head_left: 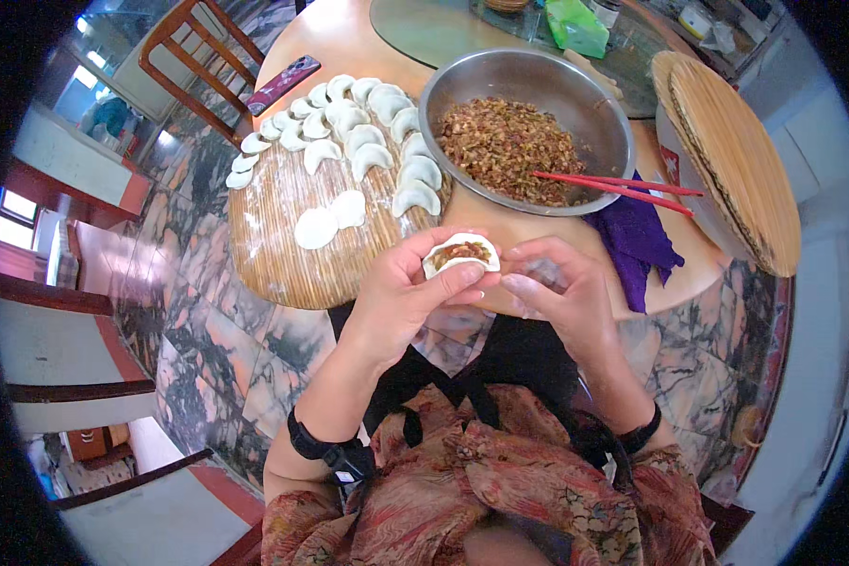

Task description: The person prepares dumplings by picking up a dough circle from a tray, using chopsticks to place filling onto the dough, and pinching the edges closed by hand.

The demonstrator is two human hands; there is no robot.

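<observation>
My left hand [424,283] holds a round dough wrapper [435,264] folded partway around a brown, chopped filling [465,251]. My right hand [559,276] is just to the right of it, thumb and forefinger apart near the wrapper's edge; whether they touch it is unclear. Behind my hands stands a steel bowl [516,67] of chopped filling, with red chopsticks [630,185] lying across its rim. To the left, a round woven reed mat [269,247] carries rows of folded dumplings [371,159] and flat wrappers [316,228].
A purple cloth [633,247] hangs over the table's edge [686,283] at right, beside a container with a round wooden lid [736,156]. A phone [283,85] lies behind the mat. A glass turntable [424,32] bears a green bag [576,27]. A wooden chair [198,64] stands at back left.
</observation>
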